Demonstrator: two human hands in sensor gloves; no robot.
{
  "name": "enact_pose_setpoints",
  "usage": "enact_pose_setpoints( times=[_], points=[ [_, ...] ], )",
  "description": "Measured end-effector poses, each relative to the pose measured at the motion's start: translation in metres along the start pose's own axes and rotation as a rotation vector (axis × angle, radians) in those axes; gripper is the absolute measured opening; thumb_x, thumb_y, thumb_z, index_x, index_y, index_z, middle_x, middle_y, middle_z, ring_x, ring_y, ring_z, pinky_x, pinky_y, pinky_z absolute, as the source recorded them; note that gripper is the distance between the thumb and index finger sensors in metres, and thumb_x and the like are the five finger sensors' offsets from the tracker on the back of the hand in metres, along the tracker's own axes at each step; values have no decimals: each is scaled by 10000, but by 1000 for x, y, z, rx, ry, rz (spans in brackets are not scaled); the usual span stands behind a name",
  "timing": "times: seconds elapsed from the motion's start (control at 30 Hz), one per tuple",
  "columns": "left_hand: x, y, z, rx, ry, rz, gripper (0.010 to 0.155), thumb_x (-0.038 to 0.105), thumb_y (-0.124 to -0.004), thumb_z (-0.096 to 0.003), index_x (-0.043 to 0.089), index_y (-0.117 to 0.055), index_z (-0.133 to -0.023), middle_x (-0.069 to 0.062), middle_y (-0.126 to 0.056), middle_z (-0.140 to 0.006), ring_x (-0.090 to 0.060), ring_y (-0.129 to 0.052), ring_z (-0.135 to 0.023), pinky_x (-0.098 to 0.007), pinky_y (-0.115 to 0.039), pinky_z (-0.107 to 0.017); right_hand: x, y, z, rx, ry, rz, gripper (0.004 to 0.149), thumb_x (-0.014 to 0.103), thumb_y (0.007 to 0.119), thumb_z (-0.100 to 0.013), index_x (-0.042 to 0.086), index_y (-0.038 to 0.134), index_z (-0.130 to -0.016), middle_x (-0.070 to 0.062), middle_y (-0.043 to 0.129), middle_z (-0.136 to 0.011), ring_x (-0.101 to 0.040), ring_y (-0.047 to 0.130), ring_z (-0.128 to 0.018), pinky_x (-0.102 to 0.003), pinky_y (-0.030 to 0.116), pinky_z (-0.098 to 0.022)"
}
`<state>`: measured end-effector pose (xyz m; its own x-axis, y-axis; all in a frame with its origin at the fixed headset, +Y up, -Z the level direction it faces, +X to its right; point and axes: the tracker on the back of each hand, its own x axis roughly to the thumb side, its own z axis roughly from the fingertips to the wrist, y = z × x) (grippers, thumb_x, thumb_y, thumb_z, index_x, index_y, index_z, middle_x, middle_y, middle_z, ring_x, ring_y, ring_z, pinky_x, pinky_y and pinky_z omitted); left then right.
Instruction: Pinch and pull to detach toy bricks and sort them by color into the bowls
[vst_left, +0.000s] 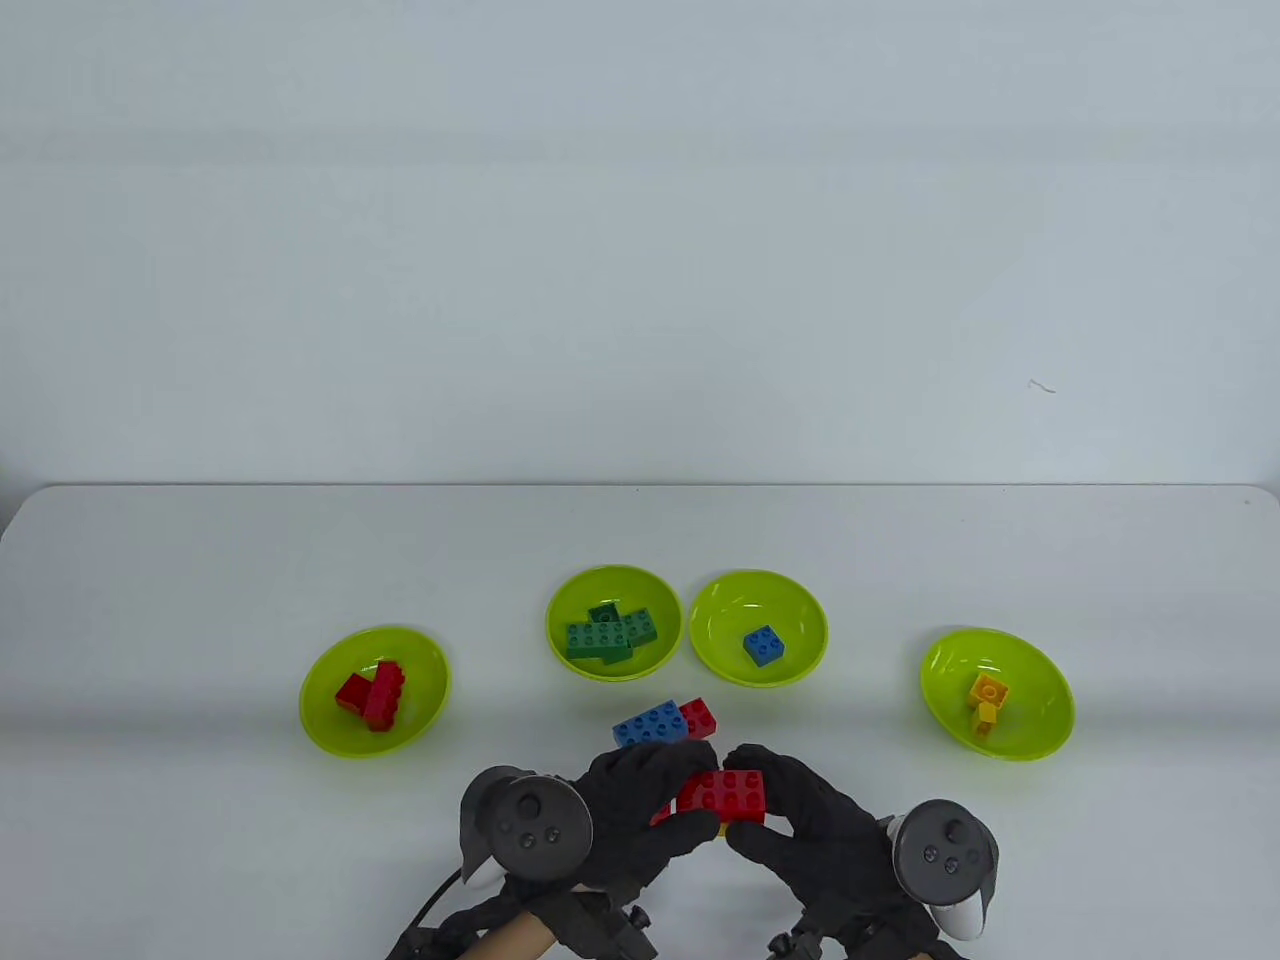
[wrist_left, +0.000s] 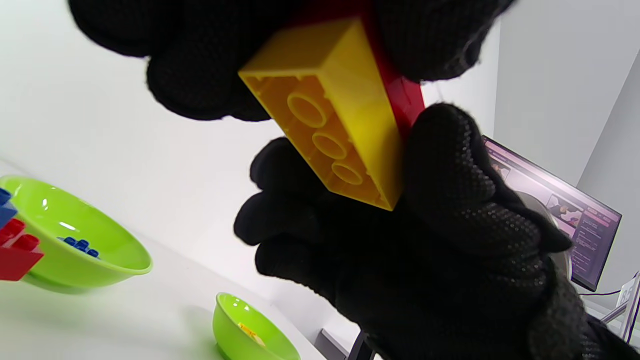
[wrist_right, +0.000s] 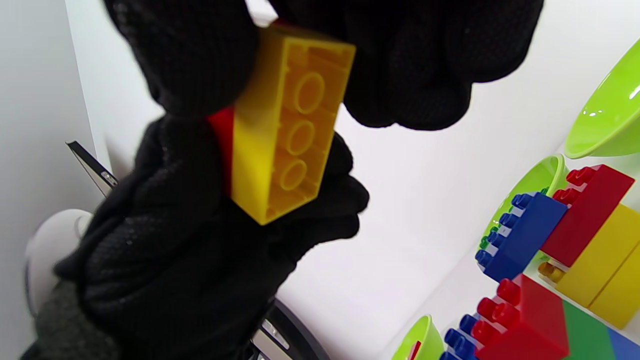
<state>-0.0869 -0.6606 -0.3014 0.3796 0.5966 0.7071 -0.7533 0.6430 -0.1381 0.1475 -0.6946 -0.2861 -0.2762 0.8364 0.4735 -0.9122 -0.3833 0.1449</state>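
Hands (vst_left: 700, 815) grip red brick (vst_left: 722, 795); wrist views reveal yellow brick (wrist_left: 327, 120) beneath.

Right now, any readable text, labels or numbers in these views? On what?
None readable.
Monitor in the left wrist view: shows lines of text, too small and blurred to read.
Bricks, bowls, gloves and trackers: no lettering that I can make out.

Both black-gloved hands meet low at centre — left hand (vst_left: 640, 815) and right hand (vst_left: 805, 825) — fingers curled, pinching together.
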Motion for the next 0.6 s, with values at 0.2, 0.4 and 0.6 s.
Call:
enact_pose_setpoints(
  times=[0.2, 0.4, 0.6],
  points=[
    [-2, 0, 0, 4, 19, 44, 642, 412, -722, -486, -32, -712, -950, -297, -859, -814, -424, -899, -683, -590, -684, -567, 4, 0, 0, -12, -17, 26, 635, 410, 804, -455, 31, 709, -956, -208, 836, -863, -375, 891, -713, -548, 686, -618],
    [11, -1, 1, 12, -80, -172, 651, 410, -724, -471, -37, -713, -945, -294, -865, -807, -410, -909, -677, -583, -697, -565, 6, -1, -1, -19, -7, 46, 622, 387, 807, -433, -1, 749, -916, -233, 884, -801, -371, 943, -632, -548, 738, -560],
    [7, 2, -2, -5, -8, -38, 640, 402, -711, -483, -52, -728, -933, -300, -880, -779, -412, -919, -645, -587, -703, -548, 11, -1, 0, -47, -72, 121, 628, 401, 783, -437, 1, 743, -919, -217, 886, -798, -353, 948, -633, -535, 750, -562]
  ],
)
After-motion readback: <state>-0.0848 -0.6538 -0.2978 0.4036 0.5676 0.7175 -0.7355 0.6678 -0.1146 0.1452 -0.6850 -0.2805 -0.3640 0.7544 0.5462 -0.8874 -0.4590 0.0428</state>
